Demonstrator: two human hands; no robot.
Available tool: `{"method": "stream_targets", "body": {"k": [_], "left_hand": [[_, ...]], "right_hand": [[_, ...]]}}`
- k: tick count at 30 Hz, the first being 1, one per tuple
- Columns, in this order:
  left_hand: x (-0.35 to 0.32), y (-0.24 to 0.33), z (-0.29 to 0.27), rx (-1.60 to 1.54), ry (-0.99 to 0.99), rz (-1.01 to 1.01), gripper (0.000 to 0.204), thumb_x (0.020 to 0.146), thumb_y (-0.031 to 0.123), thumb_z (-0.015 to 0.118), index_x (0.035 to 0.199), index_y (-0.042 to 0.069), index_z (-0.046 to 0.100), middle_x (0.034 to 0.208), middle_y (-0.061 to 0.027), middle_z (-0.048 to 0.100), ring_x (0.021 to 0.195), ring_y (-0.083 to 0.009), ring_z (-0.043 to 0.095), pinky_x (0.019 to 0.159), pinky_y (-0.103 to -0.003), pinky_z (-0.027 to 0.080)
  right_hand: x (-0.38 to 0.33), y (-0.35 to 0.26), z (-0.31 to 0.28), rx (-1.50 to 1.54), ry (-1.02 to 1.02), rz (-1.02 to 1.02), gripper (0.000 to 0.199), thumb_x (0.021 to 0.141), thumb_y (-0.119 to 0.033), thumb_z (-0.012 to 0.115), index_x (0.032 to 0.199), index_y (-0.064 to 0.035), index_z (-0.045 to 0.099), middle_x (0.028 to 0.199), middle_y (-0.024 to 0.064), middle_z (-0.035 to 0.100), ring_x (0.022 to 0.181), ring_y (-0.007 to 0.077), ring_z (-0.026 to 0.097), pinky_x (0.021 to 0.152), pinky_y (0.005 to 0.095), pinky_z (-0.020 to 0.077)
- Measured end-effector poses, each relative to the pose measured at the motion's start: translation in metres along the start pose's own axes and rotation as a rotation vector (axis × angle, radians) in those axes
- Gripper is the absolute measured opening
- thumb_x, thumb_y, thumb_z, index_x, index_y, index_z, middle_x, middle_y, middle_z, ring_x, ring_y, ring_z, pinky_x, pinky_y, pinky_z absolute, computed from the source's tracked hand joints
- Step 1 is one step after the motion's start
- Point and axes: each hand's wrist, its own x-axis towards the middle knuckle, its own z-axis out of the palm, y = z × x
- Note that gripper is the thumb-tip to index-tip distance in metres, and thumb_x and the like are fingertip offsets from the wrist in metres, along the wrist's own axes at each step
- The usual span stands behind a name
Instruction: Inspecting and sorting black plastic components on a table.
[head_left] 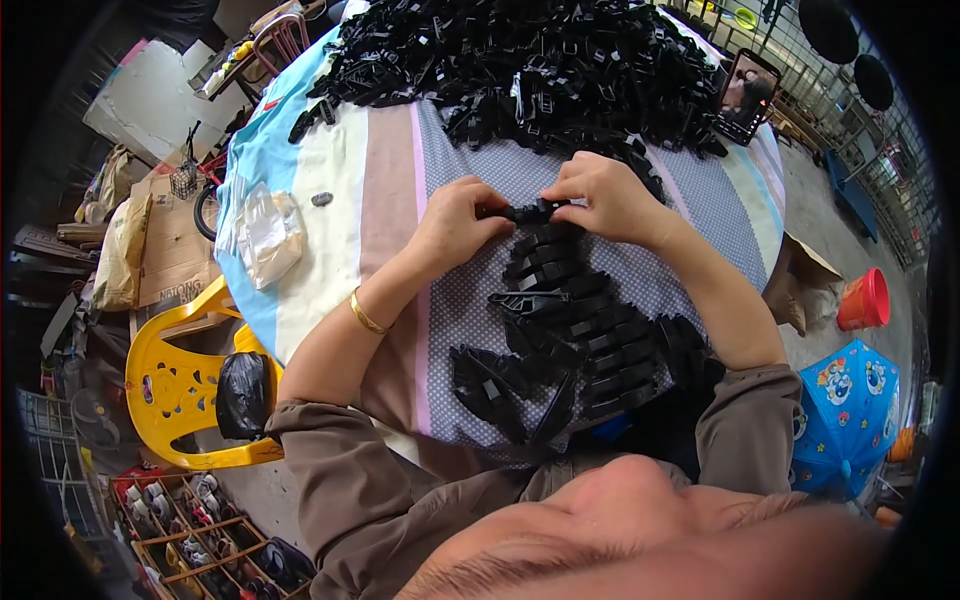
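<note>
Both hands meet over the middle of the cloth-covered table. My left hand (458, 225) pinches the left end of a small black plastic clip (528, 213). The fingers of my right hand (608, 203) close on its other end, and they partly cover it. Just below, a row of similar black clips (605, 340) lies stacked side by side toward my body. Several loose black clips (490, 390) rest at odd angles left of that row. Beyond my hands, a large heap of black clips (520, 65) covers the table's far side.
A phone (748, 95) leans upright at the heap's right edge. On the left of the table lie a clear plastic bag (270, 240) and a small grey object (321, 199). A yellow chair (165, 390), a blue umbrella (848, 410) and a red bucket (865, 300) stand around the table.
</note>
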Motion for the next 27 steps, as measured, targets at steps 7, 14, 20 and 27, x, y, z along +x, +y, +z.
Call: {"method": "stream_targets", "body": {"k": [7, 14, 20, 27], "left_hand": [[0.002, 0.000, 0.011, -0.109, 0.012, 0.067, 0.020, 0.069, 0.009, 0.075, 0.086, -0.001, 0.069, 0.080, -0.0092, 0.060, 0.071, -0.0178, 0.061, 0.065, -0.028, 0.049], [0.003, 0.005, 0.022, -0.032, -0.026, 0.218, 0.020, 0.071, 0.007, 0.073, 0.089, 0.000, 0.067, 0.083, -0.0102, 0.060, 0.073, -0.0219, 0.059, 0.065, -0.031, 0.048], [-0.005, 0.026, 0.029, -0.012, -0.142, 0.442, 0.023, 0.076, 0.004, 0.067, 0.100, 0.004, 0.066, 0.093, -0.0094, 0.060, 0.090, -0.0276, 0.054, 0.081, -0.037, 0.045], [-0.007, 0.028, 0.026, 0.043, 0.190, 0.418, 0.040, 0.072, 0.005, 0.072, 0.111, 0.006, 0.062, 0.106, -0.0120, 0.057, 0.098, -0.0305, 0.053, 0.086, -0.037, 0.045]], "right_hand": [[0.007, 0.000, 0.018, 0.053, 0.047, -0.105, 0.023, 0.067, -0.013, 0.073, 0.088, -0.0052, 0.071, 0.076, 0.0061, 0.060, 0.078, 0.0242, 0.056, 0.069, 0.0350, 0.0466], [0.010, 0.011, 0.003, 0.200, 0.068, 0.086, 0.022, 0.077, -0.024, 0.074, 0.086, -0.0038, 0.071, 0.079, 0.0093, 0.067, 0.073, 0.0253, 0.061, 0.070, 0.0330, 0.0481], [0.008, 0.034, -0.005, -0.502, 0.213, 0.102, 0.031, 0.074, -0.026, 0.073, 0.097, -0.0053, 0.069, 0.093, 0.0051, 0.059, 0.093, 0.0219, 0.054, 0.077, 0.0342, 0.0460], [0.008, 0.025, 0.000, -0.418, 0.275, 0.015, 0.021, 0.075, -0.017, 0.070, 0.090, -0.0026, 0.068, 0.097, 0.0077, 0.062, 0.094, 0.0241, 0.057, 0.079, 0.0352, 0.0461]]}}
